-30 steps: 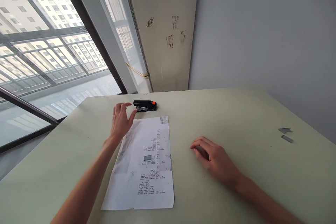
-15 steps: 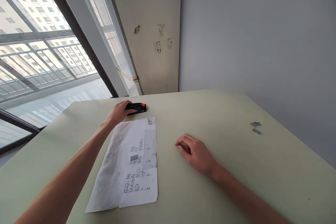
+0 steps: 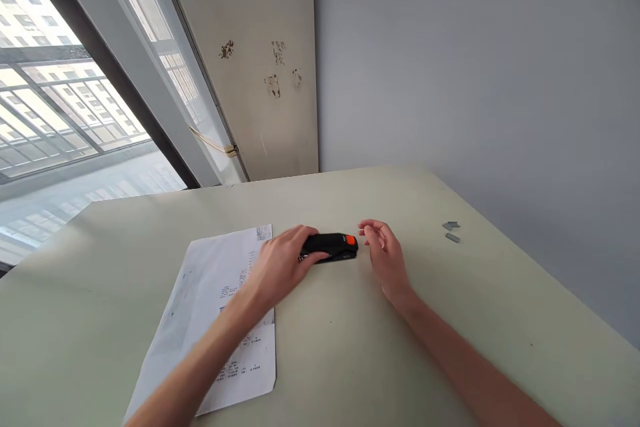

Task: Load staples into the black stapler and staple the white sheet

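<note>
My left hand [image 3: 286, 260] grips the rear end of a black stapler [image 3: 330, 246] with an orange patch at its right end. The stapler is right of the top of the printed papers [image 3: 210, 280], and my left forearm crosses over them. To the right of the stapler, not touching it, is my right hand [image 3: 387, 250], its fingers bent and apart with nothing seen between them. Several small grey strips of staples [image 3: 453, 237] lie on the table at the right.
The pale green table [image 3: 350, 360] runs back to a grey wall [image 3: 450, 80]. A window [image 3: 55, 127] with a dark frame stands at the left, beside a beige panel [image 3: 265, 113] with brown marks.
My left hand has moved right and nearer with the stapler in its grip. My right hand has risen toward the stapler's front end and opened its fingers. The view has shifted right.
</note>
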Tool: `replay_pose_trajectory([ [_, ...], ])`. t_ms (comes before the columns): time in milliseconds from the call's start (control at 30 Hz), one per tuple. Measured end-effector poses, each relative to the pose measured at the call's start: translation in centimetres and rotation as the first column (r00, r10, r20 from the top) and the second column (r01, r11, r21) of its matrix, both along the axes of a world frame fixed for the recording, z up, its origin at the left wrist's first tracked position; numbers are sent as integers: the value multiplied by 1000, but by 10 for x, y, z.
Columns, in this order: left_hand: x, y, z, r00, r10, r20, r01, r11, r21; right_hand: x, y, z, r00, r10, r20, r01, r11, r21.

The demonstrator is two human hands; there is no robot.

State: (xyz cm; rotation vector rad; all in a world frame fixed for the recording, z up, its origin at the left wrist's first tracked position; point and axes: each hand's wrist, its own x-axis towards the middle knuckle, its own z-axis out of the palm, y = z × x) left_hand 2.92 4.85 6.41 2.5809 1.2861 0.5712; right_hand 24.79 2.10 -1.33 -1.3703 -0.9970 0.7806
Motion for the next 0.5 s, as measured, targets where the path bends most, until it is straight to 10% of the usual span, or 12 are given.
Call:
replay_pose_trajectory([
  [500, 20, -28, -28, 990, -106, 91, 107, 994, -6, -4, -4, 7, 987, 162, -4, -162, 986, -32],
])
